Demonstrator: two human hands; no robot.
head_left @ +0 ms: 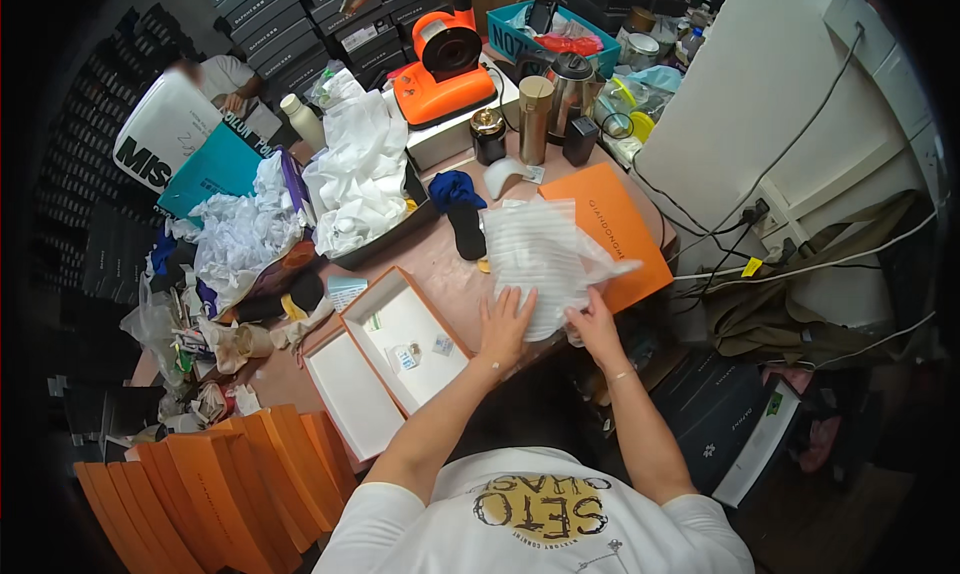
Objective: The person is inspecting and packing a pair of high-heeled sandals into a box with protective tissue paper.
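A translucent white sheet of striped packing foam [530, 249] lies on the table in front of me. My left hand [507, 326] rests on its near left part, fingers spread out. At its near right edge, my right hand [594, 330] pinches the foam sheet between thumb and fingers. Partly under the sheet is a flat orange box lid or box [628, 239]. To the left stands an open orange-edged box [408, 319] with a white inside; small packets and tags [408, 357] lie in it. A white inner tray or lid [352, 394] adjoins it.
Several orange boxes [215, 489] stand in a row at lower left. Crumpled white paper [355, 189] fills trays at far left. An orange machine [440, 79], a gold tumbler [535, 119] and a kettle [575, 89] stand behind. Cables [720, 236] hang at right. Another person [228, 82] sits at far left.
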